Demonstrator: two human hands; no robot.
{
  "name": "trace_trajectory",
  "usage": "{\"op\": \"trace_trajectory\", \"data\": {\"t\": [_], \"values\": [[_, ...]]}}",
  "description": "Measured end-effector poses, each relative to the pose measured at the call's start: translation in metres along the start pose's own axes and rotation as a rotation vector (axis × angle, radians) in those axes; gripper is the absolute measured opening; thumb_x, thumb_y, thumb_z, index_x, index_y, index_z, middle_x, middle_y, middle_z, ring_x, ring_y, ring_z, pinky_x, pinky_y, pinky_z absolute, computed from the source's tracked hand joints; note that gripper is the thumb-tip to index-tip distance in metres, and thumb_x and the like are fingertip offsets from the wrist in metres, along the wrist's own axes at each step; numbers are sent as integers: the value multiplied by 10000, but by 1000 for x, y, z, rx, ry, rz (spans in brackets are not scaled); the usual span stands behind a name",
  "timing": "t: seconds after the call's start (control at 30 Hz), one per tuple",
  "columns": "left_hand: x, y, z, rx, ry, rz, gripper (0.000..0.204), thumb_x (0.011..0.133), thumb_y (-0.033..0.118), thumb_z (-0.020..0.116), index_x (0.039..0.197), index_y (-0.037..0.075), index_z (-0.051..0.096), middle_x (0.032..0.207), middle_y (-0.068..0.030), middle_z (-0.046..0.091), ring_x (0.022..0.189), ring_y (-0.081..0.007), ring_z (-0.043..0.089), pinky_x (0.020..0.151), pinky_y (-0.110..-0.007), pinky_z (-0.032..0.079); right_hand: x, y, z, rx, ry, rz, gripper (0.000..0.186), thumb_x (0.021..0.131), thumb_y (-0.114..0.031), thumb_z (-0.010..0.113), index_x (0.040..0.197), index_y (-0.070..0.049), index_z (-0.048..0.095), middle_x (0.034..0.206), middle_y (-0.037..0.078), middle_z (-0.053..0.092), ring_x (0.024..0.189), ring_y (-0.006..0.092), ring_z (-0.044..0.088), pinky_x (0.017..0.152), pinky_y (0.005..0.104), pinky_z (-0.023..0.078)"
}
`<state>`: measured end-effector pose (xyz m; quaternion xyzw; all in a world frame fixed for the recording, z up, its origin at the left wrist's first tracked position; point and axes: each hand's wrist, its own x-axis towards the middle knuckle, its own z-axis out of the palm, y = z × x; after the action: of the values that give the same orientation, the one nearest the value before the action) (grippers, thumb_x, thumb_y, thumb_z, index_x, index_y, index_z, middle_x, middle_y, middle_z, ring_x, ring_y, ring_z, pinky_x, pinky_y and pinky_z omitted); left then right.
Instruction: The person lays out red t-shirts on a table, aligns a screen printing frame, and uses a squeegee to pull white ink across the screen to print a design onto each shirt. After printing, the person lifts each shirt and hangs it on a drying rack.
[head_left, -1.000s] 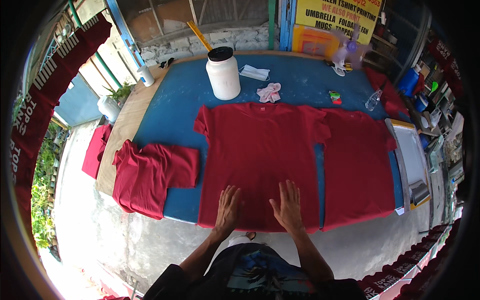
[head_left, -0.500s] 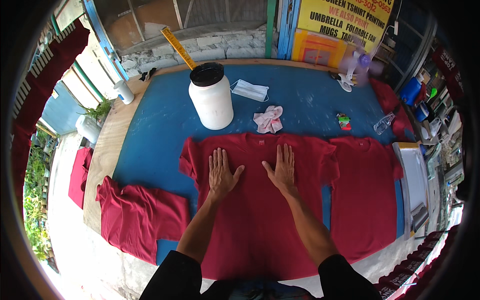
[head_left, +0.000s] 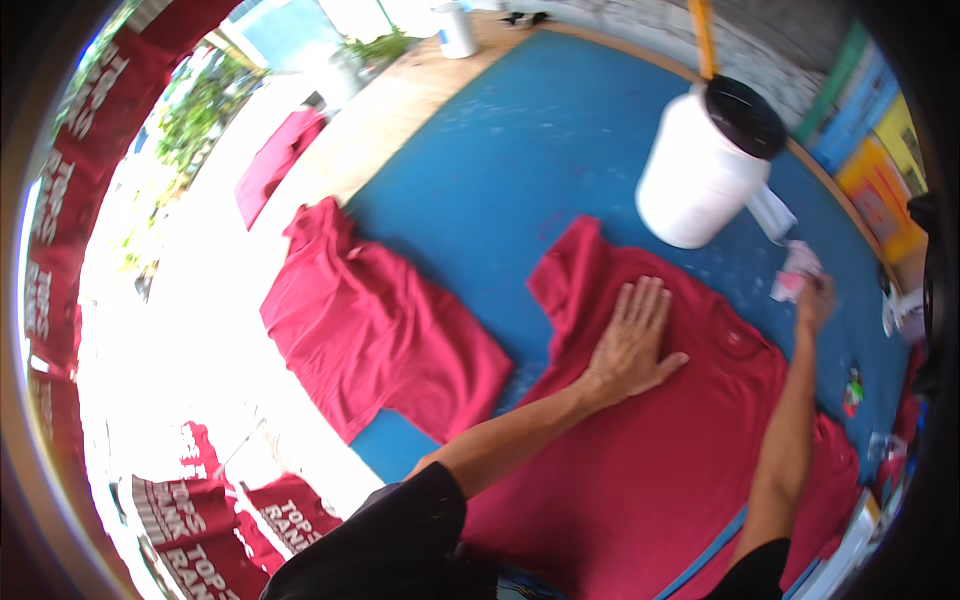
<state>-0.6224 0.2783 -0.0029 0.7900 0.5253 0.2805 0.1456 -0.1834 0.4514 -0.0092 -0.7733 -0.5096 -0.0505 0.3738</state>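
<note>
My left hand (head_left: 635, 340) lies flat, fingers spread, on the upper left of a dark red T-shirt (head_left: 650, 470) laid out on the blue tabletop (head_left: 540, 130). Beyond the shirt's neckline, my right hand (head_left: 814, 298) is reaching out, fingers closed on a crumpled white-and-pink rag (head_left: 792, 272), slightly blurred. Left of my left hand lies another, rumpled red shirt (head_left: 375, 320). A large white tub (head_left: 685, 170) with a black lid stands behind the spread shirt, beside a pale face mask (head_left: 770, 210).
A folded red cloth (head_left: 275, 165) rests at the table's left side. A white cup (head_left: 455, 32) stands on the wooden edge (head_left: 410, 110) at the back. Small items, including a green-and-red object (head_left: 852, 393), are at the right. Printed red banners (head_left: 190, 520) hang along the left and lower left.
The view has swung left and tilted. My hands slid up the shirt earlier; now my left stays flat on it while my right has left it and taken hold of the rag.
</note>
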Motion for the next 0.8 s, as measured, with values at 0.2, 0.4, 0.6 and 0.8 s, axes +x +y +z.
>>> {"op": "trace_trajectory", "data": {"t": [0.2, 0.4, 0.6, 0.8], "values": [[-22, -11, -1, -111, -2, -2, 1011, 995, 600, 596, 1642, -111, 285, 1744, -305, 226, 1665, -400, 110, 1371, -526, 39, -94, -51, -50, 38, 21, -63, 666, 1002, -433, 772, 1480, -12, 574, 1500, 226, 573, 1360, 396, 571, 1088, 479, 495], [-38, -25, -24, -266, -94, 15, 809, 1033, 491, 590, 1549, -118, 456, 1693, -319, 334, 1638, -432, 199, 1364, -547, 82, -411, -235, -141, 238, -305, -320, 372, 1049, -194, 715, 1360, 1, 651, 1454, 231, 586, 1350, 372, 597, 1082, 511, 557], [-86, -150, -139, -354, 165, 118, 273, 975, 65, 598, 1202, 6, 738, 1219, -215, 748, 1151, -421, 703, 978, -504, 562, -583, -308, -239, 363, -546, -140, 235, 968, -158, 788, 1154, -23, 741, 1264, 176, 683, 1120, 321, 696, 853, 428, 594], [-190, -292, -214, 50, 145, 282, 416, 870, -7, 598, 1260, 70, 722, 1362, -172, 688, 1314, -380, 624, 1057, -529, 494, -651, -338, -275, 336, -545, 21, 220, 969, -150, 792, 1151, -33, 754, 1140, 130, 739, 1003, 253, 724, 821, 382, 584]]}}
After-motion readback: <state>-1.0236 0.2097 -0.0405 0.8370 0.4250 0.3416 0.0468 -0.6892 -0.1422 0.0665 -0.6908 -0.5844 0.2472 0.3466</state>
